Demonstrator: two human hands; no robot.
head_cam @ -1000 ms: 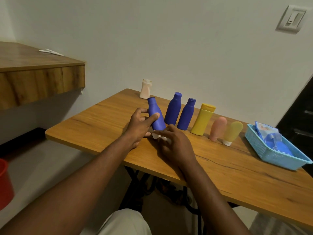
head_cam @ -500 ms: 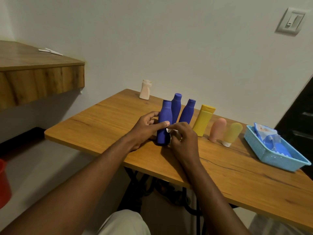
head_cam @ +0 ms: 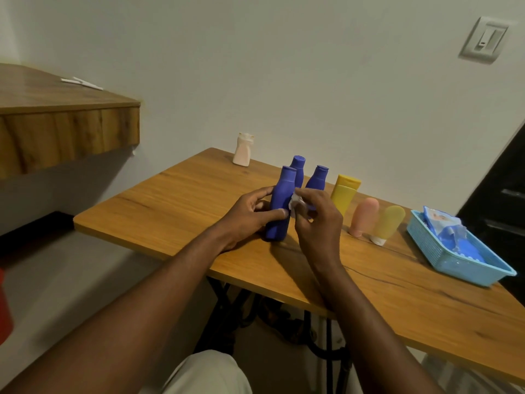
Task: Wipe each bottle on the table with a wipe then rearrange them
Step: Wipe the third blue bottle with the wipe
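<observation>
Blue bottle (head_cam: 279,194) mid-wipe.
Left hand (head_cam: 245,216) grips it; right hand (head_cam: 318,223) pinches wipe (head_cam: 295,201) against it; next, likely reposition.

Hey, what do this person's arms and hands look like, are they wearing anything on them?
The left hand and right hand are bare: no gloves, rings or watch visible. The left forearm and right forearm are uncovered too, with no sleeve in view.

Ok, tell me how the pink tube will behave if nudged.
The pink tube probably tips easily: it stands on its narrow cap with the wider body above. Once down, its rounded body would likely roll. It looks like matte plastic, so probably light and not slippery.
</observation>
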